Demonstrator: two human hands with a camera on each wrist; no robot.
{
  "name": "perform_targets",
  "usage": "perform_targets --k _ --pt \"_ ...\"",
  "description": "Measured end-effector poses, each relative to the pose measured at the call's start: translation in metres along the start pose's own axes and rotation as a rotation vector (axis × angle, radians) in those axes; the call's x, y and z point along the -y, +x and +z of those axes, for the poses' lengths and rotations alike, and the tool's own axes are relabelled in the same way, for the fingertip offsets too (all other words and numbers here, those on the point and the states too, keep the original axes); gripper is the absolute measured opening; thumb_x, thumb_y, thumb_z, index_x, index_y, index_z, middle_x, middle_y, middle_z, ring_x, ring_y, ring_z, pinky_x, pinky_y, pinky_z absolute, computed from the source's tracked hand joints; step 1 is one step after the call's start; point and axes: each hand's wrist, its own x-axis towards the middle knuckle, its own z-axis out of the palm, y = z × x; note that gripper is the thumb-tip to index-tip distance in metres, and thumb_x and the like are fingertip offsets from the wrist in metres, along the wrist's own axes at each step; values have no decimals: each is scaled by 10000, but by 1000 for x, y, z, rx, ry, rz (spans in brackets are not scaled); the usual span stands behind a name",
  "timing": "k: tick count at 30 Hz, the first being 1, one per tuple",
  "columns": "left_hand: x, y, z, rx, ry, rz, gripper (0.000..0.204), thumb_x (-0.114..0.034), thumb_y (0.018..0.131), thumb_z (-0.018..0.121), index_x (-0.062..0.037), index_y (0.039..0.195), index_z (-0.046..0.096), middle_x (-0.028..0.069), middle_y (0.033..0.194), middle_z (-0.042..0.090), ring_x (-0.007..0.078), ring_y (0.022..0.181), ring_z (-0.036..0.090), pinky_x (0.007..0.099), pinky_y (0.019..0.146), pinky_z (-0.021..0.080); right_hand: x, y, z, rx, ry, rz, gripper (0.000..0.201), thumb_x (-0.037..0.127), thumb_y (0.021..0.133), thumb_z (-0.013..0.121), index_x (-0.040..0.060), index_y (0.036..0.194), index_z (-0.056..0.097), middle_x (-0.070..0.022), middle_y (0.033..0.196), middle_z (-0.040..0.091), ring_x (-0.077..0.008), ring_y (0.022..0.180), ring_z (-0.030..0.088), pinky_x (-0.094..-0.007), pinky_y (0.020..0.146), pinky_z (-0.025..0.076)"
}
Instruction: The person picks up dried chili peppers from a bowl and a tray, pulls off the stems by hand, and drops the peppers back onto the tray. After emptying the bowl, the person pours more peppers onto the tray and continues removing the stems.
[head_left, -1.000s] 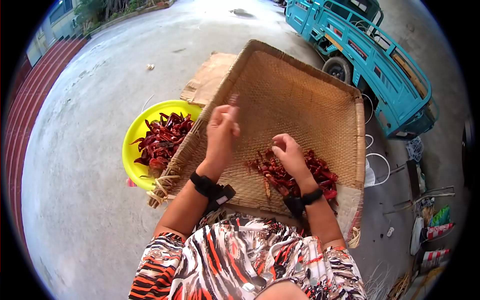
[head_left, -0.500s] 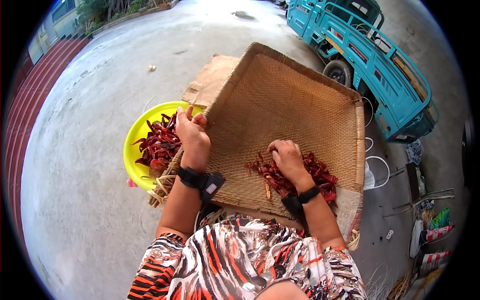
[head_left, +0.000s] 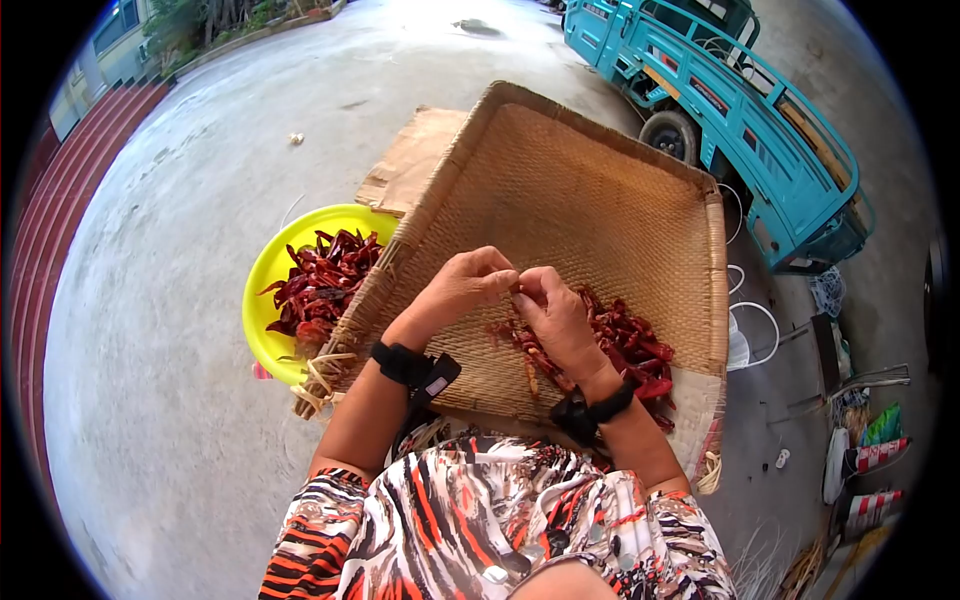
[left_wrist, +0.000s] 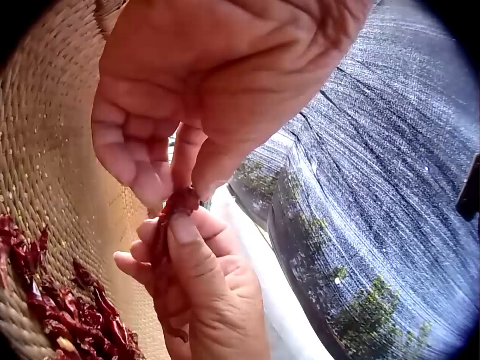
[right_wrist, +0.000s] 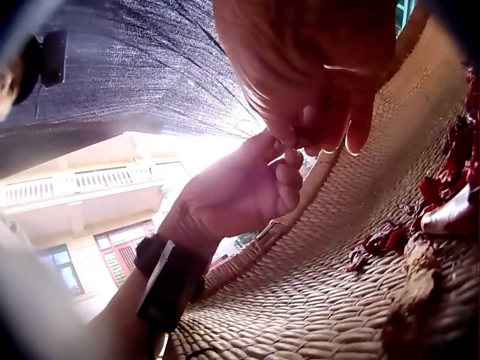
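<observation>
Both hands meet over a woven bamboo tray (head_left: 560,180) with raised sides. In the left wrist view, a wrinkled dried red chili (left_wrist: 174,206) is held between them. My right hand (head_left: 560,322) pinches its body under the thumb, and the rest of the pod runs down along the palm. From above, my left hand (head_left: 468,287) pinches its upper end with thumb and fingertips. Dried chilies (head_left: 635,345) lie heaped in the tray just beside my right hand. To the left, a yellow basin (head_left: 262,330) holds more dark red chilies (head_left: 325,280), whole and glossy.
A flat piece of cardboard (head_left: 415,155) lies behind the basin, beside the tray. A turquoise cargo tricycle (head_left: 740,120) stands at the back right. White buckets (head_left: 738,350) sit right of the tray. Red steps (head_left: 85,190) run along the far left.
My left hand moved left from over the tray to the basin's edge, then came back right to meet my right hand. The right hand lifted slightly from the heap, and both now pinch one chili.
</observation>
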Motion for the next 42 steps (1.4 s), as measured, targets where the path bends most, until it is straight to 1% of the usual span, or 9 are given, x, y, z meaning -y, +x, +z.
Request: perform_targets --k 10,13,17,21,22,30,33,37,42 --pt "-10 -6 1 42 -33 27 219 -257 961 592 -39 958 574 -7 842 583 63 738 542 213 661 469 -4 -1 1 -22 207 12 158 75 877 655 38 1017 592 -58 883 656 -137 801 627 -284 729 516" --pt "-14 -6 2 30 -277 -26 186 -238 967 577 -52 962 569 4 851 598 72 739 555 216 662 475 0 4 -10 -15 204 29 184 80 874 661 42 1039 590 -47 892 652 -135 802 623 -270 726 512" --pt "-10 -2 -2 -438 -512 85 124 -189 960 573 -67 977 560 11 828 592 79 680 540 216 619 465 -12 12 -34 -141 52 15 221 148 912 622 36 1097 578 -78 952 647 -159 836 620 -293 755 512" --pt "0 3 -25 -1019 -714 156 121 -175 973 540 -80 1038 503 17 804 533 108 640 523 248 558 469 -72 12 -63 -83 -491 140 319 190 881 636 31 1145 557 -172 1149 591 -309 1067 573 -401 904 474" --pt "1 2 -32 -1065 -765 197 127 -184 978 527 -87 1047 482 18 805 524 107 625 515 248 542 464 -79 11 -69 -13 -544 214 373 210 857 652 41 1174 551 -188 1197 561 -350 1126 529 -437 946 445" --pt "-2 -7 -68 -1241 -1094 303 296 -163 978 509 -112 1249 402 71 994 575 134 635 534 255 549 471 -90 9 -65 86 -777 392 365 188 830 661 75 1169 585 -154 1168 595 -343 1104 550 -469 924 453" --pt "-4 -7 -61 -1166 -831 271 404 -109 955 520 -125 1327 363 79 1037 590 129 634 549 252 561 479 -95 8 -63 63 -831 390 335 172 827 652 80 1146 602 -155 1147 605 -341 1094 558 -476 909 456" --pt "-3 -4 -43 -886 -662 193 322 -47 909 555 -26 1221 480 79 929 626 115 647 560 223 579 483 -93 6 -65 64 -809 370 303 147 825 641 79 1120 618 -158 1121 623 -355 1053 581 -472 889 469" --pt "-11 -3 -13 -384 -348 -4 227 -157 906 602 -46 1103 582 18 870 619 83 700 578 224 646 481 -81 7 -64 5 -158 277 262 83 830 639 24 1086 629 -86 1005 666 -202 909 629 -324 825 503"
